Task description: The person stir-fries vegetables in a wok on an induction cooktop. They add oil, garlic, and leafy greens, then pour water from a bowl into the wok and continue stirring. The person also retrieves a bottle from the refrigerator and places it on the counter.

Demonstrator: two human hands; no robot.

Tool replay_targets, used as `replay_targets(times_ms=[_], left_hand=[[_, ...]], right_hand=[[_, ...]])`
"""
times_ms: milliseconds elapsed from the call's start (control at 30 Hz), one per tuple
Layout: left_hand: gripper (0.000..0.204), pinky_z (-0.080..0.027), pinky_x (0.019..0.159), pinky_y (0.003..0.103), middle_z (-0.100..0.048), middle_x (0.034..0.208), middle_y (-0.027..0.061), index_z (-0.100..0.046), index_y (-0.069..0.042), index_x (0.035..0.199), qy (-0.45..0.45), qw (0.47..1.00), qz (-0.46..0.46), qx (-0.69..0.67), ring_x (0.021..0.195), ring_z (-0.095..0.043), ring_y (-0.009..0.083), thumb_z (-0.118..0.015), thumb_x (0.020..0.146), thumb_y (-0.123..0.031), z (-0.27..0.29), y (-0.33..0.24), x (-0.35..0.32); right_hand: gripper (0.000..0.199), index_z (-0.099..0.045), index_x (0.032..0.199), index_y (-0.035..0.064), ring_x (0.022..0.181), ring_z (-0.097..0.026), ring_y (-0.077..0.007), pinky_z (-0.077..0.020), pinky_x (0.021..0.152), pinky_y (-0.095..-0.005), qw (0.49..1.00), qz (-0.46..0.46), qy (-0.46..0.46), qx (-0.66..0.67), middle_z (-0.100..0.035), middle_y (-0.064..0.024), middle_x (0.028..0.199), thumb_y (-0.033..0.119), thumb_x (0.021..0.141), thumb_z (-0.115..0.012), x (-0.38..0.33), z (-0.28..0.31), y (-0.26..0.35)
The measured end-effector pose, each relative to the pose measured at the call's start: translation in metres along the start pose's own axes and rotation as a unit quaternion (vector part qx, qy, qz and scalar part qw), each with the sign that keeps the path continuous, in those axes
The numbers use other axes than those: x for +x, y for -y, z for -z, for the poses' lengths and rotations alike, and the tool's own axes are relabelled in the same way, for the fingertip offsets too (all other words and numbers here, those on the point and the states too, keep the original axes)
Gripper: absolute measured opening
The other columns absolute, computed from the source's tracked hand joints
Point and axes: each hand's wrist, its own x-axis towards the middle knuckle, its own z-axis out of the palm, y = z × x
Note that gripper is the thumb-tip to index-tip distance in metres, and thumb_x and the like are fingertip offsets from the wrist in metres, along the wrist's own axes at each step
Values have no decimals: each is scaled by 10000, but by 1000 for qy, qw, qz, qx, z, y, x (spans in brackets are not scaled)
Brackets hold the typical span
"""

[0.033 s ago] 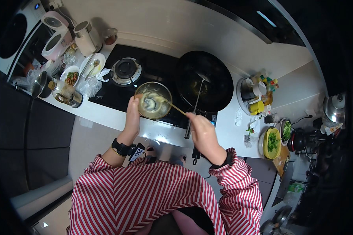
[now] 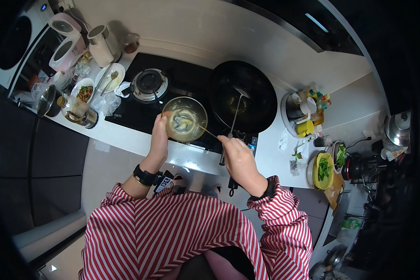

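Observation:
My left hand (image 2: 159,141) grips the left side of a clear glass bowl (image 2: 203,113), held over the front of the black stove. A pale yellow, creamy mixture (image 2: 184,120) lies swirled inside it. With closed fingers, my right hand (image 2: 240,161) holds thin wooden chopsticks (image 2: 210,132); their tips reach into the mixture at the bowl's right side. Beyond my right hand sits a black wok (image 2: 262,91) with a little liquid at its bottom. A metal spatula (image 2: 237,112) leans in the wok, its handle pointing toward me and partly behind my right hand.
A bare gas burner (image 2: 149,84) is left of the bowl. Further left stand an oil bottle (image 2: 79,112), a plate of chopped food (image 2: 85,92) and a white plate with spoons (image 2: 119,70). At right are a seasoning tray (image 2: 287,122) and a yellow basket of greens (image 2: 323,171).
The bowl has shifted slightly to the right, and my right hand with the chopsticks has moved a little left. The mixture's swirl has changed shape.

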Motion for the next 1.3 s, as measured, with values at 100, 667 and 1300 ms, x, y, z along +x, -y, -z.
replay_targets(times_ms=[100,667,1300], left_hand=[[378,-433,939,327,-538,1150,99,-476,-57,1199,-15,999,34,-20,1083,-537,180,-305,989,-321,-13,-11,-2],[466,-468,629,225,-613,980,56,-510,-67,1187,-277,953,43,116,774,-569,118,-244,948,-367,149,92,47],[401,-276,431,185,-555,673,-3,-565,-78,852,61,979,125,148,472,-383,39,-337,1001,-372,-70,-3,-36]], right_hand=[[300,-547,1094,-44,633,-536,-273,-480,614,-341,999,-14,-41,-14,-548,-144,746,-70,796,-539,2,-8,1],[310,-459,1271,-25,745,-594,-111,-503,670,-218,522,-363,-30,771,-635,-124,997,54,982,-380,-3,-8,5],[71,-562,927,44,783,-556,-88,-421,649,-202,606,-409,-68,679,-630,-89,914,101,926,-521,15,-26,-17]])
